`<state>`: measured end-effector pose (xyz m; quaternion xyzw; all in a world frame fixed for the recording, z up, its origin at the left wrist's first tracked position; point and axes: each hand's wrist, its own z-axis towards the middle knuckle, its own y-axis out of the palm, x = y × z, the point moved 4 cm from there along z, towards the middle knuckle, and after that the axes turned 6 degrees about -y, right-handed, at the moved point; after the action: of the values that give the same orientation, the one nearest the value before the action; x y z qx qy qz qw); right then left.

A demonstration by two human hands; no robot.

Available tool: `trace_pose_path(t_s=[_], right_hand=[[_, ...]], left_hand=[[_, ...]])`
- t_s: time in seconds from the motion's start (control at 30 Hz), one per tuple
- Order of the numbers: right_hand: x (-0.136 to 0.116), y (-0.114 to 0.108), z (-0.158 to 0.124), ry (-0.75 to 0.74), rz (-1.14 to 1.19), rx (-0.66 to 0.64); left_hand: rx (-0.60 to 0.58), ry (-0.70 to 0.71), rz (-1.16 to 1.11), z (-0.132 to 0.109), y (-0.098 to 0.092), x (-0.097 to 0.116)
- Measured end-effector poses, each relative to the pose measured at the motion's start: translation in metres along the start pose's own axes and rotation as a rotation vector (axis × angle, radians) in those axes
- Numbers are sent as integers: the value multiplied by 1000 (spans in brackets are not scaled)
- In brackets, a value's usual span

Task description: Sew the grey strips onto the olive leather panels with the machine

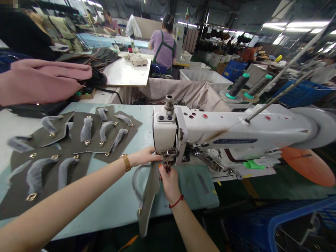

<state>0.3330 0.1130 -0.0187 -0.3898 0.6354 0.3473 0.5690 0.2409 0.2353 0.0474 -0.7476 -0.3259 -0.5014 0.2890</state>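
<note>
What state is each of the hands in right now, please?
Left hand: at the head of the sewing machine; fingertips partly hidden, so its grip cannot be told.
Right hand: closed, holding the grey panel.

A sewing workshop stretched back under tube lights (296,25), its trade shown by a white industrial sewing machine (225,127), tall cones of dark thread (238,85) and a pale green table (115,206) spread with flat dark panels (78,140) bearing wrapped handles (35,175). Beyond, a worker in a purple top (160,47) sat back-turned, with plastic bins (204,75) and others at their stations.
</note>
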Motion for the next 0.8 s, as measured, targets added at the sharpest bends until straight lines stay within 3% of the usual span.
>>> trace_pose_path(t_s=[0.1,0.3,0.53,0.7,0.8], right_hand=[[-4,-13,4,18,21,-91],[-19,-28,11,37,18,-231],[-26,-39,16,9,-12,-289],[-25,-52,-4,39,14,-333],[-21,-57,-23,80,35,-306]], left_hand=[[-85,9,36,-8,13,-13],[-11,48,41,-14,24,-37],[6,91,122,-15,12,-50],[193,118,181,-27,-8,-94],[166,175,196,-45,4,-118]])
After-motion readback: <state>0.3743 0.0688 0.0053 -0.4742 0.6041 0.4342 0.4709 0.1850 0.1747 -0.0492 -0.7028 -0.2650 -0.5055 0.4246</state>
